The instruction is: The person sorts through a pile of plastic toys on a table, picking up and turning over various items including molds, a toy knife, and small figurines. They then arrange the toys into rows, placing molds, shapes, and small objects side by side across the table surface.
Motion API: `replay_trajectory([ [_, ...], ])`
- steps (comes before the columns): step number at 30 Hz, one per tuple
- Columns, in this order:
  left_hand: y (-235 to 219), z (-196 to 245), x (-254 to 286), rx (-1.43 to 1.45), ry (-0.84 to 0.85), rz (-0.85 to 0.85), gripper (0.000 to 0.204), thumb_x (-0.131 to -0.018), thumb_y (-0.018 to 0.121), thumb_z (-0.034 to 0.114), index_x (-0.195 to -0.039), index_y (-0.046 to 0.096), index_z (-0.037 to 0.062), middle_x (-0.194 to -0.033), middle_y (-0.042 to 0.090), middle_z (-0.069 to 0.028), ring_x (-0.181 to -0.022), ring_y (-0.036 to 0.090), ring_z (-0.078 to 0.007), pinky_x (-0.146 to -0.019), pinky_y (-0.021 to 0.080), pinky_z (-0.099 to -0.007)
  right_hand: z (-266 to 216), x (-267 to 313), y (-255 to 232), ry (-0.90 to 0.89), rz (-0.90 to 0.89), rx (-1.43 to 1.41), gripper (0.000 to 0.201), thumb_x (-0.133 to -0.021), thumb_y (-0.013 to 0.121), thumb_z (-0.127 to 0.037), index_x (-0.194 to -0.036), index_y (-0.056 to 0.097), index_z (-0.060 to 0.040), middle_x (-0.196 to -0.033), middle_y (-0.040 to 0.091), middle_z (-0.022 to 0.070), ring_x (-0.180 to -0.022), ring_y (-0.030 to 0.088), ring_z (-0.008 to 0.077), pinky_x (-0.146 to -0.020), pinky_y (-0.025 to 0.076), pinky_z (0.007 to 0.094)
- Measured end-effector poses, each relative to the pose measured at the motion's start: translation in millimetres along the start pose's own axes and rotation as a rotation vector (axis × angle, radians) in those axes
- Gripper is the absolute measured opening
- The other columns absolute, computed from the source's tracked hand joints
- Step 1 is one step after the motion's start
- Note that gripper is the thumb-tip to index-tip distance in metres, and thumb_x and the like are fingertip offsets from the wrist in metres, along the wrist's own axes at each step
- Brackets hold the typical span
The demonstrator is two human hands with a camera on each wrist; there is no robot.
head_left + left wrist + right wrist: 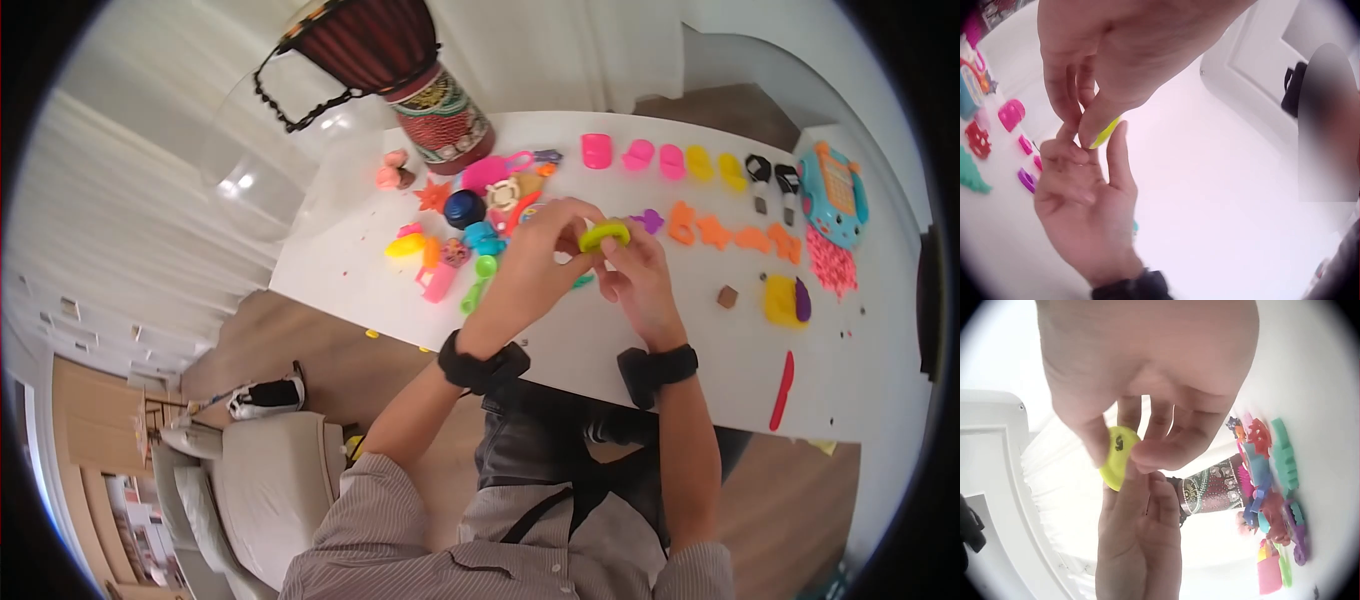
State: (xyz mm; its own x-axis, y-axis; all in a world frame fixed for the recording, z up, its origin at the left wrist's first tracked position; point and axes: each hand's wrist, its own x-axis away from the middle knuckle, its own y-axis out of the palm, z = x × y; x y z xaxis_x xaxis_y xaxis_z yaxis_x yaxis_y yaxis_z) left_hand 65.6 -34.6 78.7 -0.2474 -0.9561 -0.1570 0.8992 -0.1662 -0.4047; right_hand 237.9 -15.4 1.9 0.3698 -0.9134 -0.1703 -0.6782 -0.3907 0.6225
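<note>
In the head view a small round yellow-green disc point(604, 236) is held up over the white table, between both hands. A dark mark shows on its flat face in the right wrist view, where the disc point(1113, 464) stands on edge. My left hand point(530, 270) pinches it from one side with thumb and fingers. On the other side my right hand point(645, 290) pinches its edge, thumb and fingertips bent around it. Seen from the left wrist, the left hand's fingers hide most of the disc point(1106, 134).
Left of the hands lies a pile of colourful toys with a green scoop point(480, 282), before a tall drum point(440, 115). To the right are orange shapes point(713, 232), a brown cube point(727, 297), a yellow lump point(785, 302), a red toy knife point(783, 390) and a toy telephone point(832, 205).
</note>
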Motion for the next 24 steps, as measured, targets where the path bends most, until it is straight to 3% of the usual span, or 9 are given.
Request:
replay_trajectory([
  [3, -8.2, -18.4, -1.5, -0.128, 0.069, 0.018, 0.049, -0.086, 0.081, -0.002, -0.129, 0.060, 0.0050, -0.119, 0.067, -0.0092, -0.107, 0.070, -0.0182, -0.089, 0.060, -0.0327, 7.5, -5.2, -2.5, 0.055, 0.104, 0.213, 0.028, -0.100, 0.072, -0.024, -0.119, 0.066, -0.0046, -0.096, 0.067, 0.0001, -0.077, 0.059, 0.0063, -0.053, 0.043, 0.0226],
  [6, -43.5, -42.0, 3.1, -0.293, 0.129, 0.225, 0.046, -0.083, 0.082, 0.000, -0.124, 0.064, 0.0063, -0.113, 0.066, -0.0081, -0.099, 0.069, -0.0190, -0.086, 0.058, -0.0333, 8.2, -6.1, -1.4, 0.006, 0.273, 0.256, 0.017, -0.096, 0.075, -0.012, -0.109, 0.068, -0.0050, -0.101, 0.071, 0.0039, -0.084, 0.064, 0.0076, -0.055, 0.047, 0.0227],
  [7, -64.7, -57.7, 3.7, -0.308, 0.148, 0.323, 0.045, -0.082, 0.082, -0.001, -0.123, 0.065, 0.0072, -0.109, 0.066, -0.0084, -0.095, 0.068, -0.0198, -0.083, 0.057, -0.0331, 9.4, -6.4, -1.0, -0.093, 0.275, 0.251, 0.012, -0.095, 0.073, -0.007, -0.105, 0.066, -0.0058, -0.104, 0.072, 0.0057, -0.087, 0.065, 0.0094, -0.057, 0.050, 0.0224],
  [9, -119.9, -81.0, 10.7, -0.430, 0.061, 0.416, 0.048, -0.082, 0.083, 0.004, -0.126, 0.065, 0.0079, -0.124, 0.067, -0.0086, -0.103, 0.067, -0.0244, -0.085, 0.057, -0.0359, 13.9, -7.1, -5.8, -0.204, 0.316, 0.252, 0.011, -0.095, 0.072, -0.001, -0.100, 0.064, -0.0065, -0.107, 0.073, 0.0074, -0.090, 0.067, 0.0111, -0.060, 0.053, 0.0221],
  [11, -165.9, -115.6, 24.1, -0.554, -0.024, 0.582, 0.051, -0.082, 0.085, 0.009, -0.128, 0.065, 0.0093, -0.120, 0.067, -0.0107, -0.108, 0.065, -0.0259, -0.088, 0.056, -0.0382, 23.2, -10.5, -13.2, -0.441, 0.178, 0.333, 0.019, -0.091, 0.068, 0.010, -0.097, 0.062, -0.0065, -0.113, 0.073, 0.0113, -0.100, 0.070, 0.0164, -0.067, 0.060, 0.0277],
  [14, -207.1, -146.7, 42.4, -0.729, -0.027, 0.488, 0.059, -0.081, 0.088, 0.016, -0.134, 0.062, 0.0113, -0.126, 0.062, -0.0137, -0.114, 0.062, -0.0278, -0.093, 0.055, -0.0410, 23.0, -11.3, -9.7, -0.512, 0.177, 0.372, 0.023, -0.089, 0.068, 0.015, -0.102, 0.062, -0.0031, -0.114, 0.072, 0.0117, -0.107, 0.070, 0.0193, -0.081, 0.063, 0.0305],
  [16, -209.9, -153.2, 52.1, -0.604, -0.345, 0.454, 0.067, -0.081, 0.088, 0.018, -0.141, 0.058, 0.0127, -0.135, 0.056, -0.0158, -0.119, 0.059, -0.0297, -0.097, 0.054, -0.0420, 19.9, -9.3, -3.8, -0.544, 0.172, 0.392, 0.022, -0.090, 0.068, 0.015, -0.104, 0.063, -0.0010, -0.114, 0.072, 0.0119, -0.109, 0.069, 0.0189, -0.085, 0.064, 0.0304],
  [19, -207.9, -151.7, 58.5, -0.516, -0.441, 0.353, 0.072, -0.083, 0.086, 0.017, -0.148, 0.054, 0.0155, -0.144, 0.048, -0.0158, -0.124, 0.056, -0.0318, -0.099, 0.053, -0.0423, 13.2, -6.9, 0.9, -0.502, 0.169, 0.320, 0.026, -0.092, 0.069, 0.012, -0.113, 0.060, 0.0001, -0.114, 0.071, 0.0114, -0.112, 0.069, 0.0189, -0.088, 0.064, 0.0309],
  [24, -216.8, -181.1, 57.9, -0.421, -0.379, 0.290, 0.069, -0.083, 0.084, 0.013, -0.146, 0.057, 0.0198, -0.134, 0.059, -0.0149, -0.114, 0.063, -0.0258, -0.093, 0.055, -0.0370, 14.3, -7.8, 2.1, -0.486, 0.140, 0.227, 0.028, -0.093, 0.069, 0.010, -0.118, 0.059, 0.0006, -0.113, 0.069, 0.0100, -0.112, 0.070, 0.0195, -0.087, 0.064, 0.0311],
])
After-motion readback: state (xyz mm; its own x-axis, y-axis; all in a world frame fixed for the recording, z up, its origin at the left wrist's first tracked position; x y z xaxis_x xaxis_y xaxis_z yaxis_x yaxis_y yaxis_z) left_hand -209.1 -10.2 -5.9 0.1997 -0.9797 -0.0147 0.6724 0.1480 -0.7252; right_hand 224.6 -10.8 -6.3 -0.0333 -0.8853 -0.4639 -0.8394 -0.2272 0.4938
